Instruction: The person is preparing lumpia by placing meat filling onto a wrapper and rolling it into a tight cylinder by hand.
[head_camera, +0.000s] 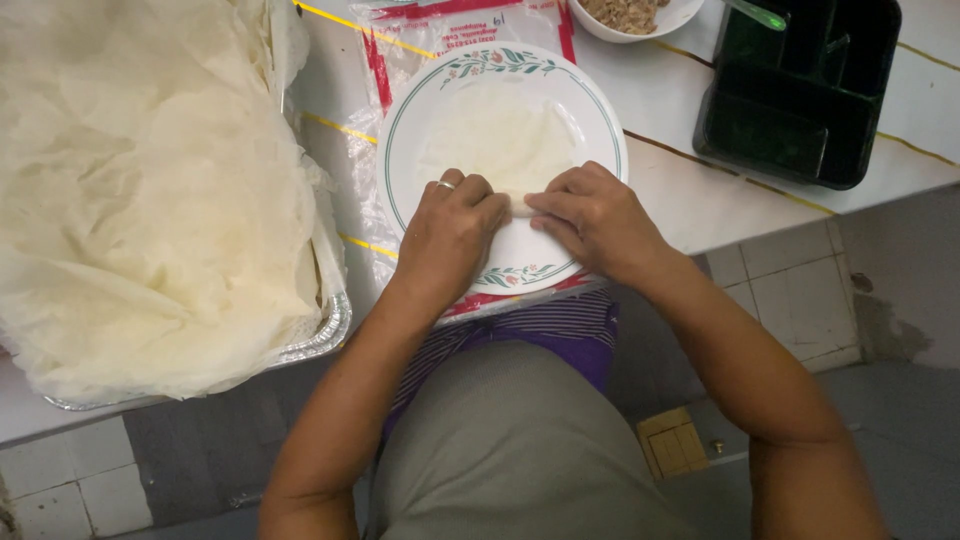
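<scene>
A white plate (600, 125) with a green rim line and small flower prints sits on the counter in front of me. On it lies a thin, pale, translucent wrapper sheet (505, 135). My left hand (450, 235), with a ring on one finger, and my right hand (595, 220) meet at the near edge of the sheet. Both pinch that edge, which is folded into a small roll between the fingertips.
A foil tray (325, 335) piled with thin pale sheets (140, 180) fills the left. Clear plastic packaging with red bands (375, 70) lies under the plate. A white bowl of brownish filling (630, 15) and a dark green divided container (800, 90) stand beyond. The counter edge runs below the plate.
</scene>
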